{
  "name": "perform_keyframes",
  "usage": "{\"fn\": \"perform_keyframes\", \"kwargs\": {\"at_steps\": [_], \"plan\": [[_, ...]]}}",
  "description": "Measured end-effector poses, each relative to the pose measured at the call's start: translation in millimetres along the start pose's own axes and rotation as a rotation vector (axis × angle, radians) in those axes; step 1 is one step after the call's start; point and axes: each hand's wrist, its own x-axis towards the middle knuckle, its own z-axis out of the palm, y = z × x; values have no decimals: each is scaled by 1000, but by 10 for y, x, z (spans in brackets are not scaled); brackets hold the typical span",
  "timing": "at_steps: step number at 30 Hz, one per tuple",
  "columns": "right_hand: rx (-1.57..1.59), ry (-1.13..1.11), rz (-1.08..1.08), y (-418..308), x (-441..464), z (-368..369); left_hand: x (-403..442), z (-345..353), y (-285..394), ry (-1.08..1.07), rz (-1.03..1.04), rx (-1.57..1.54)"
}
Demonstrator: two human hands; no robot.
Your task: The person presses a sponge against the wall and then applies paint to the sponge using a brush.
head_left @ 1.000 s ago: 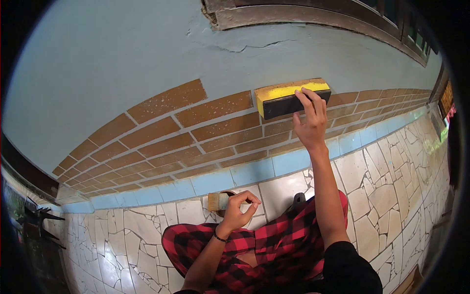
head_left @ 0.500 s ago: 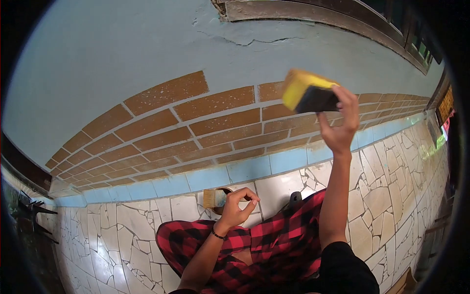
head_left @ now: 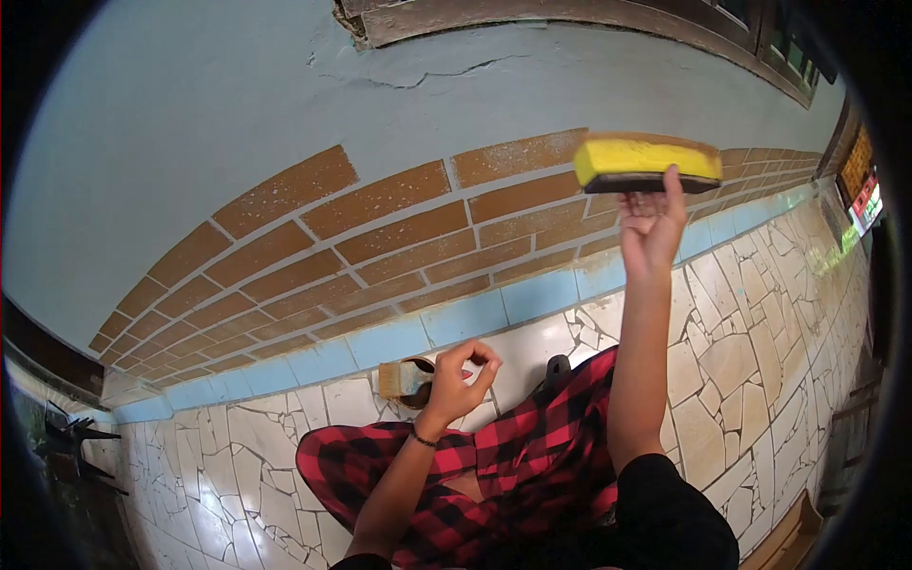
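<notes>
Brush (head_left: pixel 406 380) over a dark bowl (head_left: pixel 418 399) just beside the curled left hand (head_left: pixel 459 382), whether it grips the brush unclear, right hand (head_left: pixel 652 223) grasping a yellow block (head_left: pixel 646 160) by its black side, brick-patterned wall (head_left: pixel 404 236) beyond both hands

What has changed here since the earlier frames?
The right hand has taken the yellow block from its spot on the wall and moved it rightward, black backing now turned down. A brown brick shape shows there. Nothing was let go. The left hand stays by the brush.
</notes>
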Motion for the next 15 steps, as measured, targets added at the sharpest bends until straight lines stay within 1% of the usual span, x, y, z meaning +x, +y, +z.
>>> {"fn": "perform_keyframes", "kwargs": {"at_steps": [2, 5, 6, 9, 12, 15], "plan": [[13, 45, 153, 193, -64, 44, 236, 113, 142, 131, 102, 58], [39, 24, 336, 438, -236, 129, 642, 269, 370, 389, 223, 148], [40, -26, 379, 542, -242, 88, 771, 312, 408, 484, 259, 178], [-42, 3, 393, 591, -431, 250, 1097, 400, 435, 675, 287, 133], [-100, 4, 379, 630, -475, 293, 1232, 440, 493, 748, 369, 182], [-133, 6, 380, 662, -494, 346, 1268, 427, 528, 706, 416, 205]]}}
